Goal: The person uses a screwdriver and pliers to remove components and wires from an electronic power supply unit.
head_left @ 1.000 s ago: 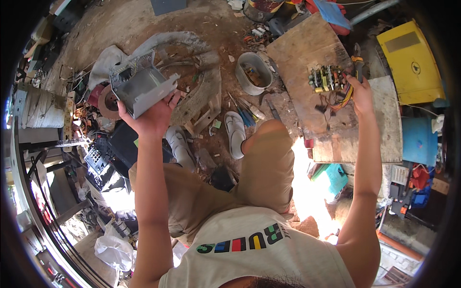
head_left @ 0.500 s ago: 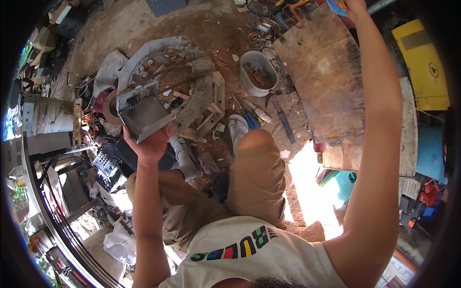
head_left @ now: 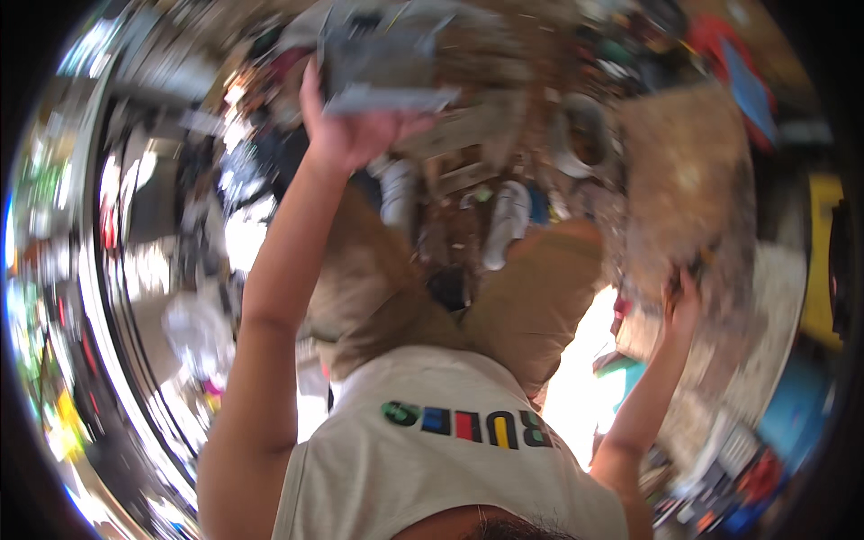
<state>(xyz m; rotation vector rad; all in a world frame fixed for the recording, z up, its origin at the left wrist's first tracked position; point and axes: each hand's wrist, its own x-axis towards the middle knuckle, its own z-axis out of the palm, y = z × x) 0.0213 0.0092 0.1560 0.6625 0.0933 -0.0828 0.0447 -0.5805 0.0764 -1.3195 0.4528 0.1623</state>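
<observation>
My left hand is raised at the upper left, its thumb and fingers gripping the lower edge of a grey metal box-shaped casing. The casing's open side faces me, and its inside is blurred. Farther right, my right hand is at the near part of a worn brown wooden board. Its fingers are drawn together around something small and dark, too smeared to name.
A grey oval tub stands on the dirt floor left of the board. A red and blue object lies beyond the board. Rails run down the left side. Yellow and blue things line the right.
My right hand has come down from the far upper right to the board's near part. My left hand still holds the casing, now higher in view. The whole view has swung and blurred.
</observation>
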